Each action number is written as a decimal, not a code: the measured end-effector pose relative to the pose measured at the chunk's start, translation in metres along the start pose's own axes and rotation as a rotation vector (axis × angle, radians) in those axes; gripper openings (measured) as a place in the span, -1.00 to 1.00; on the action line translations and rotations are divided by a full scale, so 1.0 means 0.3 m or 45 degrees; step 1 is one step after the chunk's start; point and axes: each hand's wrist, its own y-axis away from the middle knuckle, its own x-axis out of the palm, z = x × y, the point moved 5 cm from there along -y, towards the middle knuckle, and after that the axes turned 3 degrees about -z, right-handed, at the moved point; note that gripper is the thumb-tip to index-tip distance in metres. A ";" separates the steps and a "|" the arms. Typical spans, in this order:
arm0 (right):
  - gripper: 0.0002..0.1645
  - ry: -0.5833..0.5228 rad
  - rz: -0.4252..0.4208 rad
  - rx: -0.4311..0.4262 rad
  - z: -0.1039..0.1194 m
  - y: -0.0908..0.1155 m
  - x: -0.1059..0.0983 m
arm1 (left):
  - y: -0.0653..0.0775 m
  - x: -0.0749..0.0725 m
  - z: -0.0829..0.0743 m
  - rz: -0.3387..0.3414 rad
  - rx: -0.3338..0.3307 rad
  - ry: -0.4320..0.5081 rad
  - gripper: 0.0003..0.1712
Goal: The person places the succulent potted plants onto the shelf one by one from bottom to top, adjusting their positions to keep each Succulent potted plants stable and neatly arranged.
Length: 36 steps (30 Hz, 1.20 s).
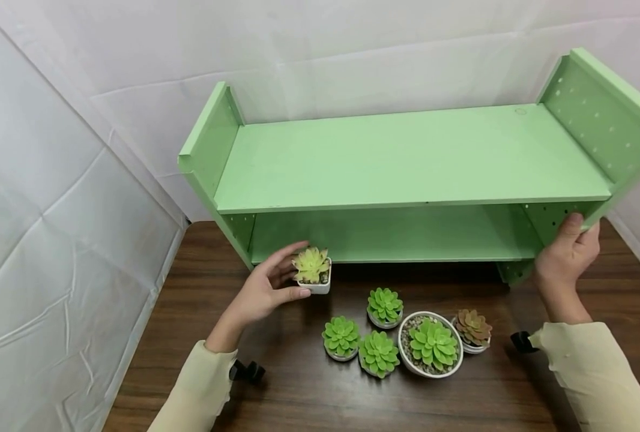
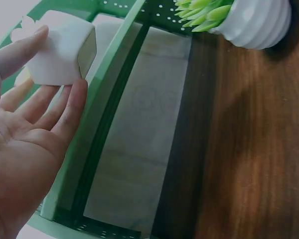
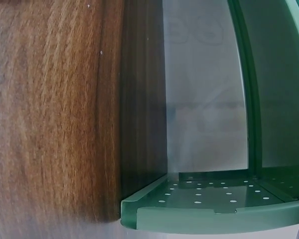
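A small succulent [image 1: 311,266] with pale yellow-green leaves grows in a square white pot [image 2: 62,47]. My left hand [image 1: 263,288] grips this pot between thumb and fingers, close before the lower level of a green two-tier shelf [image 1: 406,159]. In the left wrist view the pot is tilted, its flat underside partly showing. At the shelf's right end my right hand [image 1: 568,255] holds the front edge of the perforated side panel [image 1: 606,120], thumb on the inside. Only a bit of a finger shows at the right wrist view's corner.
On the brown wooden table [image 1: 277,384] stand several potted succulents: green ones [image 1: 385,305], a larger one in a round white pot [image 1: 430,373] and a reddish-brown one [image 1: 472,327]. White sheeting [image 1: 136,60] hangs behind the shelf and at the left.
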 end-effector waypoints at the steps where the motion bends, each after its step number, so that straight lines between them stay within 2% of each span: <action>1: -0.62 -0.003 0.001 -0.003 0.000 0.000 0.001 | -0.005 -0.004 -0.001 -0.015 -0.005 0.018 -0.18; 10: -0.64 0.004 -0.033 -0.008 0.001 0.006 0.001 | -0.035 -0.031 -0.020 -0.065 -0.028 -0.018 -0.19; 18: -0.63 -0.006 0.000 -0.020 0.012 0.007 0.010 | -0.051 -0.040 -0.052 -0.182 -0.073 -0.022 -0.13; 25: -0.64 0.019 -0.020 -0.019 0.012 0.009 0.003 | -0.065 -0.045 -0.054 -0.131 -0.087 -0.046 -0.14; 36: -0.61 -0.011 0.009 -0.040 0.014 0.015 0.011 | -0.063 -0.058 -0.049 -0.152 -0.175 -0.090 -0.14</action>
